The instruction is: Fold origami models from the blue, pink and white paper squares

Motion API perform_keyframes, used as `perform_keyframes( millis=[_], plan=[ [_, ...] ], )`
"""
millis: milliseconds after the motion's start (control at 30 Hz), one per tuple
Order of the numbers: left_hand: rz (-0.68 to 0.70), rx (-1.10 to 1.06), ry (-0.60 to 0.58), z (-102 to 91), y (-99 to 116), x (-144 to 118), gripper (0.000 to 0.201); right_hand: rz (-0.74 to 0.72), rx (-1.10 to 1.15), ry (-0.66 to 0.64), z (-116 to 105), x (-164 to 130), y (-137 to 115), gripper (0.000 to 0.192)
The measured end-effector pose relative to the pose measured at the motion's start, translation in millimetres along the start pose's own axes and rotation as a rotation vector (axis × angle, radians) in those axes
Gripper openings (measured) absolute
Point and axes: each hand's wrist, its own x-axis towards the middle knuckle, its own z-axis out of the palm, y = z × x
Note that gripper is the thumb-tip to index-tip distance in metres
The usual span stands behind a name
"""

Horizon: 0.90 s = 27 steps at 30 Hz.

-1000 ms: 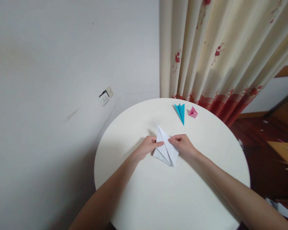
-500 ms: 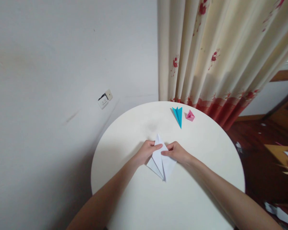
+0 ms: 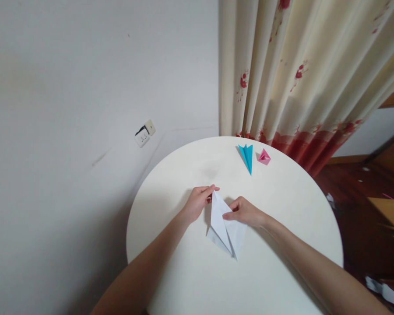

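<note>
A white folded paper shape, long and pointed toward me, lies on the round cream table. My left hand pinches its far tip between thumb and fingers. My right hand presses the paper's right flap near the middle fold. A flap on the left side stands slightly raised off the table.
A blue folded paper dart and a small pink folded piece rest near the table's far edge. A cream curtain with red flowers hangs behind. A wall socket is on the left wall. Wooden floor with scraps lies to the right.
The white paper has shifted slightly nearer to me. My left hand moved from the middle fold up to the far tip, and a left flap has lifted.
</note>
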Motion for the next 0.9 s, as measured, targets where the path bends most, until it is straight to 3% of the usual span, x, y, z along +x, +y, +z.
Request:
perform_keyframes(
  millis=[133,267,433,633,800,900],
  plan=[
    [-0.065,-0.097,-0.061,5.9,3,-1,0.058,-0.002,0.138,0.135,-2,7,3,0.033],
    [-0.089,0.122,-0.187,8.7,-3,-5,0.047,-0.044,0.299,0.286,-7,14,5,0.041],
    [-0.069,0.173,-0.072,11.3,-15,-5,0.039,-0.083,0.365,0.288,-9,17,5,0.047],
    [-0.099,0.195,-0.050,10.6,-16,-3,0.037,-0.078,0.338,0.238,-8,15,1,0.044],
    [-0.073,0.105,-0.105,11.8,-15,-4,0.040,-0.107,0.443,0.334,-4,16,2,0.037],
    [-0.046,0.046,-0.030,15.1,-16,-5,0.049,-0.141,0.507,0.430,-1,19,4,0.035]
  ],
)
